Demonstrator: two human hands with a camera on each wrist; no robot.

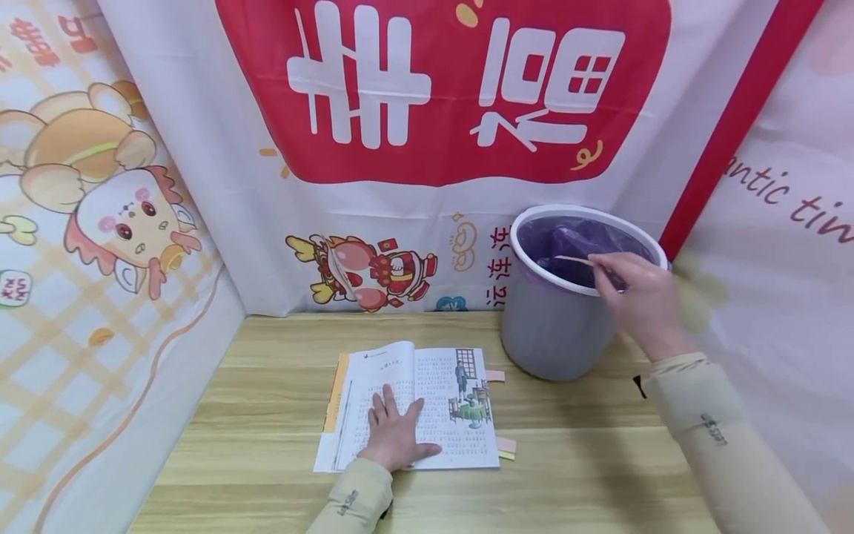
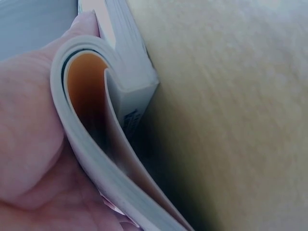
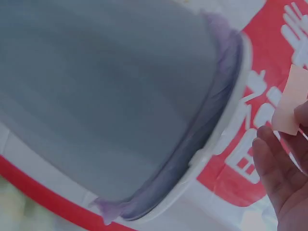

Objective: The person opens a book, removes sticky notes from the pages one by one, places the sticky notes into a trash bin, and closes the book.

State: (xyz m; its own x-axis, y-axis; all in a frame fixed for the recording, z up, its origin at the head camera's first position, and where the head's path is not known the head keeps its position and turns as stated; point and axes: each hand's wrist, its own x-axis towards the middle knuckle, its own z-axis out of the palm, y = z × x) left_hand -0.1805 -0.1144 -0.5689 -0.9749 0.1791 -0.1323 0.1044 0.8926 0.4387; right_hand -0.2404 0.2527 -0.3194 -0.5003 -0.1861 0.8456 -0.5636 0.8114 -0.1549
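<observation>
An open book [image 1: 460, 449] lies on the wooden table, printed text on both pages and a coloured picture at the upper right. My left hand [image 1: 394, 437] rests on it with fingers spread across the pages near the fold. From the left wrist view, the pages [image 2: 91, 159] curve up beside the palm. My right hand [image 1: 637, 297] is over the rim of a grey waste bin [image 1: 557, 334] and pinches a small pale pink paper slip [image 3: 291, 101] between thumb and fingers. Below the slip, a purple bag [image 1: 587, 241] lines the bin.
Pink and yellow sticky tabs [image 1: 505, 445] stick out from the book's right edge. The bin stands at the table's back right, near a printed cloth backdrop [image 1: 467, 200]. Another patterned cloth [image 1: 133, 334] hangs along the left side.
</observation>
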